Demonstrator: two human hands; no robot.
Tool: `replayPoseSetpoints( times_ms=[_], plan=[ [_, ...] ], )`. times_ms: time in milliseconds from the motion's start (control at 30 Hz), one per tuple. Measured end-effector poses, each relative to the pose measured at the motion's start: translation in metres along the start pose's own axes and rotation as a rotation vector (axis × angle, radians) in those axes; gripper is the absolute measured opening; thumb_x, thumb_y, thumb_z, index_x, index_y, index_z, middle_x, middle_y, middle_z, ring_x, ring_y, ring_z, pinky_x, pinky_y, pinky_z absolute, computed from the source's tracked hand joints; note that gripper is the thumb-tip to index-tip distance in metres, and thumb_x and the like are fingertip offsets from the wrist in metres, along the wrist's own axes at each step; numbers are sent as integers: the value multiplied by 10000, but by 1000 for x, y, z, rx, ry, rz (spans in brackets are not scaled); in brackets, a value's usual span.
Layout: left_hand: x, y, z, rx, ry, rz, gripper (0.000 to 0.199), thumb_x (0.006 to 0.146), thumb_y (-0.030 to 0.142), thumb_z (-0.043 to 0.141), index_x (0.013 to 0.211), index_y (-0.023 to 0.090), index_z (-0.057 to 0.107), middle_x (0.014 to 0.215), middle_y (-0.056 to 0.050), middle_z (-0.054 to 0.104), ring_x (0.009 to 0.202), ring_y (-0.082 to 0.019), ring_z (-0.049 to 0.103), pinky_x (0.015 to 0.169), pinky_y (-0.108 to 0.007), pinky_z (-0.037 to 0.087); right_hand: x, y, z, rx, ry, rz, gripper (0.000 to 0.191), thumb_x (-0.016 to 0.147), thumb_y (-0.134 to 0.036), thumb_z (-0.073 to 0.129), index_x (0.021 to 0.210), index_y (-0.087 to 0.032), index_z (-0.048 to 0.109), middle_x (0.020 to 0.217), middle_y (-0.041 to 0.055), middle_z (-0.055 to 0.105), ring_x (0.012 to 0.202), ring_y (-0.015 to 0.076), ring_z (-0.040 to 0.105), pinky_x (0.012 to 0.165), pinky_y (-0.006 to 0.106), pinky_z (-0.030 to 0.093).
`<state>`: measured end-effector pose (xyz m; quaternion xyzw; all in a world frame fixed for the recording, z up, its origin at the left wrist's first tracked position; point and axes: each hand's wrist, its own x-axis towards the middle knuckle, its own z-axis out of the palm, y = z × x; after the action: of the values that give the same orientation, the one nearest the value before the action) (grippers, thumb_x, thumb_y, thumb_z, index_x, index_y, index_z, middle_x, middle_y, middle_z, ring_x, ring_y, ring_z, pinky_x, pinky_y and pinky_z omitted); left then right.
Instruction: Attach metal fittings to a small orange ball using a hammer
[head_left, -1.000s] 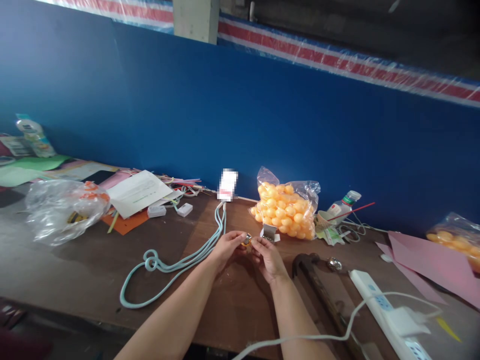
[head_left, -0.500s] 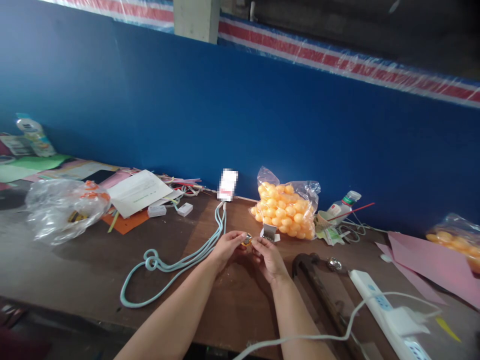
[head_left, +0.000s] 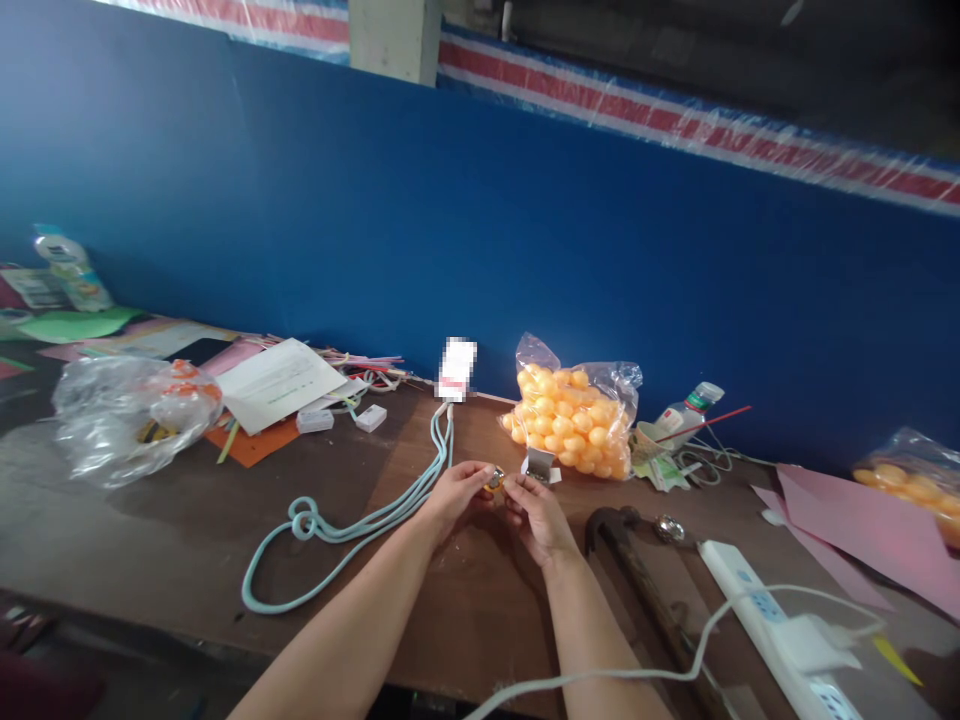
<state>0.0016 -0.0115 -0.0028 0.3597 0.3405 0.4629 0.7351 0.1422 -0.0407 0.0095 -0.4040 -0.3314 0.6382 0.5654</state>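
Between my two hands is a small round shiny piece [head_left: 495, 480], silver with a yellow-orange edge; its exact kind is too small to tell. The thumb and fingers of my left hand [head_left: 459, 496] pinch it from the left. My right hand [head_left: 534, 512] has its fingertips closed at the right side of the same piece. Just behind the right hand stands a small open grey-and-white box [head_left: 538, 464], partly covered by the fingers. A pale blue cord [head_left: 360, 528] lies beside my left wrist, leading to a blurred-out white card [head_left: 455, 368].
Behind the hands is a clear bag of orange balls [head_left: 570, 420]. At right lie a claw hammer [head_left: 637, 570], a shiny round metal piece [head_left: 669, 529] and a white power strip [head_left: 757, 600]; a white cable [head_left: 600, 678] crosses my right forearm. At left, a plastic bag [head_left: 112, 420] and papers [head_left: 277, 385].
Both hands stay in nearly the same place, with the small shiny piece still between them. At the far left, the green paper's position looks slightly different.
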Motion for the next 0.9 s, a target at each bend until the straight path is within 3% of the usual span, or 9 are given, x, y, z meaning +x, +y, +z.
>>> replayPoseSetpoints(
  times_ms=[900],
  plan=[
    [1, 1, 1, 70, 17, 25, 418, 623, 449, 755, 856, 118, 652, 712, -21, 581, 602, -86, 536, 577, -220, 470, 1, 0, -5, -49, -8, 9, 266, 590, -327, 814, 668, -166, 618, 539, -60, 431, 477, 52, 300, 431, 200, 225]
  ],
)
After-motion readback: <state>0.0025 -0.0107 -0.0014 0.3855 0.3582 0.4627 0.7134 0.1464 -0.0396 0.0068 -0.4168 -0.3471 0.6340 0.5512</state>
